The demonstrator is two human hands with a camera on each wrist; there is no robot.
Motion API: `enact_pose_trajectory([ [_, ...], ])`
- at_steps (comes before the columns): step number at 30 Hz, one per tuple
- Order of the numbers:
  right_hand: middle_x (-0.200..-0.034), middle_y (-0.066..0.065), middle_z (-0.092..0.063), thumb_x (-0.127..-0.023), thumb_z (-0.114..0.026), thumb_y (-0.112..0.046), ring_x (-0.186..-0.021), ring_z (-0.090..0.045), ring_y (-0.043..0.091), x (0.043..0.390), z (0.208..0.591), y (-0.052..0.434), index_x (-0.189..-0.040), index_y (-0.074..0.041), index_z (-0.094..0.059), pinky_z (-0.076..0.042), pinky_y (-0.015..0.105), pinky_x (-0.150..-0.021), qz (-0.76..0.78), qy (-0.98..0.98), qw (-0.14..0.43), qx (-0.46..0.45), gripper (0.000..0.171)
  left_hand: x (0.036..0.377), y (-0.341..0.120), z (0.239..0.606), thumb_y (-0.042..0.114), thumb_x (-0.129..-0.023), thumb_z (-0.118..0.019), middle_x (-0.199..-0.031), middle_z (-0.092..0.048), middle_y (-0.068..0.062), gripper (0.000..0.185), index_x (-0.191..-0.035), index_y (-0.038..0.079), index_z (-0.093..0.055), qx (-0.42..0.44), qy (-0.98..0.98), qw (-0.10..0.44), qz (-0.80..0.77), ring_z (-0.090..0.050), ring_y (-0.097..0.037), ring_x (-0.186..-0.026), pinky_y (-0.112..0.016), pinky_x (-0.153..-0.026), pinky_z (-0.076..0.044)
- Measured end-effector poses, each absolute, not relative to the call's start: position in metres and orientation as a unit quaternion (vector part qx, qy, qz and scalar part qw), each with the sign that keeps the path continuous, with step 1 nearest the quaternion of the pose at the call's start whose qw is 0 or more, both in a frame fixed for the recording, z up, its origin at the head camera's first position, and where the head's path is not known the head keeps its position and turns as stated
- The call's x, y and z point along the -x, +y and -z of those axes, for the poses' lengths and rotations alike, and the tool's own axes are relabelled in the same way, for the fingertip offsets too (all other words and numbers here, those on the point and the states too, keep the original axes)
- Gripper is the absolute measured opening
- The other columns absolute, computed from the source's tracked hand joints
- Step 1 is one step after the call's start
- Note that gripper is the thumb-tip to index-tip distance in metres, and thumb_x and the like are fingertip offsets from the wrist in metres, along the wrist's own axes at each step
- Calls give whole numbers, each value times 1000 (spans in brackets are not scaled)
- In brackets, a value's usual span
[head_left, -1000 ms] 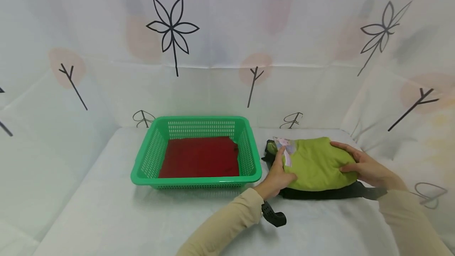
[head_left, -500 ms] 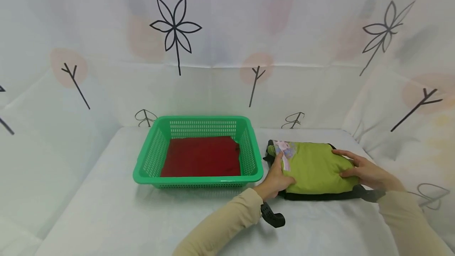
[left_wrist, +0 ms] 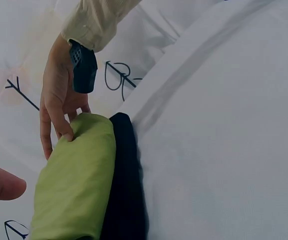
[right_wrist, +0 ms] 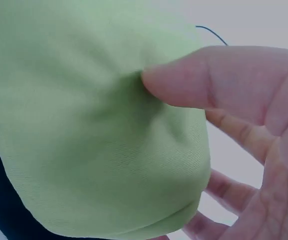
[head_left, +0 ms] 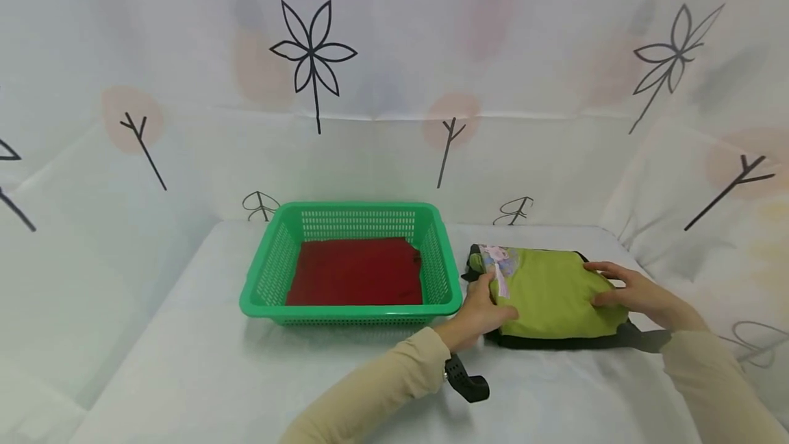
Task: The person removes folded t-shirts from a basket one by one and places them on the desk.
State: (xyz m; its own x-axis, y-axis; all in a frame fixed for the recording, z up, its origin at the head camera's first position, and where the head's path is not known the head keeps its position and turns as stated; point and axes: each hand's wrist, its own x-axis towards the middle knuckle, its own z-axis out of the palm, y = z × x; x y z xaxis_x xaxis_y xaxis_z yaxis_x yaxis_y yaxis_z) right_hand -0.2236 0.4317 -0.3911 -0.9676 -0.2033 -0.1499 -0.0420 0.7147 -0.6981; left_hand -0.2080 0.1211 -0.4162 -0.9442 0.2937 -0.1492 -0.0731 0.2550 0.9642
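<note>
A folded lime-green garment (head_left: pixel 557 293) with a printed patch (head_left: pixel 501 267) at its left end lies flat over a dark folded cloth (head_left: pixel 561 343) on the right of the table. My left hand (head_left: pixel 477 314) holds its left end, thumb over the front part and a finger along the patch. My right hand (head_left: pixel 641 297) grips the opposite end. In the right wrist view, the thumb (right_wrist: pixel 183 80) dents the green fabric (right_wrist: pixel 94 125) and the other fingers lie behind its edge. The left wrist view shows a fingertip (left_wrist: pixel 6 184) beside the garment (left_wrist: pixel 76 175).
A green plastic basket (head_left: pixel 351 310) stands left of the garments, with a folded dark red cloth (head_left: pixel 357 273) inside. White cloth covers the table (head_left: pixel 246 389), and a patterned white sheet (head_left: pixel 382 74) hangs behind. A black strap-like device (head_left: pixel 466 379) hangs at the left wrist.
The green garment has come down from a slightly raised, tilted position to lie flatter over the dark cloth, both hands staying at its ends. The head view has shifted slightly.
</note>
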Motion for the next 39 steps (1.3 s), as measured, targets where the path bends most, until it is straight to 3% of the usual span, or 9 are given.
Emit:
enact_pose_trajectory([
  [7, -135, 43, -33, -96, -58, -29, -117, -41, 61, 221, 379, 428, -138, 8, -39, -43, 61, -85, 272, 960, 55, 43, 60, 199, 114, 406, 20, -81, -73, -145, -32, -2, 75, -147, 18, -37, -95, 801, 158, -570, -37, -20, -130, -40, -102, -36],
  [13, -130, 40, -43, -97, -54, -29, -110, -49, 58, 221, 369, 422, -132, 8, -47, -45, 62, -80, 207, 977, 0, 45, 52, 202, 102, 391, 16, -85, -70, -145, -38, 0, 71, -148, 20, -37, -154, 783, 111, -593, -42, -18, -128, -37, -96, -42],
  [18, -133, 36, -45, -99, -54, -32, -113, -50, 53, 222, 363, 412, -133, 6, -49, -42, 63, -82, 238, 970, -27, 47, 51, 210, 84, 379, 10, -88, -64, -136, -46, 3, 62, -145, 19, -40, -195, 734, 106, -642, -56, -13, -111, -27, -82, -48],
  [23, -134, 31, -48, -100, -53, -33, -114, -52, 49, 219, 353, 399, -131, 3, -53, -41, 61, -81, 276, 958, -63, 46, 48, 219, 59, 368, 7, -90, -59, -130, -50, 4, 57, -144, 14, -41, -238, 716, 125, -644, -58, -6, -94, -24, -76, -48],
  [26, -133, 28, -51, -99, -54, -34, -101, -65, 17, 219, 345, 390, -130, -1, -55, -41, 57, -81, 282, 955, -79, 50, 45, 226, 42, 358, 9, -93, -60, -128, -53, 2, 55, -145, 16, -41, -240, 724, 128, -634, -57, -9, -99, -28, -80, -49],
  [29, -132, 24, -53, -99, -55, -37, -94, -58, -3, 219, 336, 380, -131, -6, -55, -41, 54, -81, 288, 953, -83, 53, 45, 232, 25, 347, 13, -94, -61, -129, -55, -1, 56, -146, 17, -40, -233, 742, 121, -617, -57, -14, -106, -31, -84, -50],
  [30, -131, 23, -54, -99, -55, -37, -94, -57, -3, 219, 333, 377, -131, -7, -55, -41, 54, -81, 289, 952, -86, 55, 44, 233, 20, 343, 13, -94, -62, -129, -55, -1, 56, -146, 17, -41, -233, 749, 118, -609, -57, -16, -107, -32, -84, -50],
  [34, -127, 22, -57, -99, -55, -35, -109, -56, 39, 217, 322, 361, -130, -6, -55, -41, 56, -80, 281, 951, -103, 74, 43, 241, -2, 330, 17, -94, -61, -129, -55, -4, 52, -143, 15, -44, -256, 775, 101, -569, -55, -20, -112, -34, -86, -50],
  [39, -122, 18, -61, -98, -58, -31, -106, -57, 36, 218, 310, 340, -129, -7, -57, -47, 38, -75, 269, 949, -131, 102, 40, 248, -32, 315, 19, -96, -58, -126, -56, -8, 45, -140, 13, -49, -288, 817, 80, -494, -54, -23, -113, -36, -87, -48],
])
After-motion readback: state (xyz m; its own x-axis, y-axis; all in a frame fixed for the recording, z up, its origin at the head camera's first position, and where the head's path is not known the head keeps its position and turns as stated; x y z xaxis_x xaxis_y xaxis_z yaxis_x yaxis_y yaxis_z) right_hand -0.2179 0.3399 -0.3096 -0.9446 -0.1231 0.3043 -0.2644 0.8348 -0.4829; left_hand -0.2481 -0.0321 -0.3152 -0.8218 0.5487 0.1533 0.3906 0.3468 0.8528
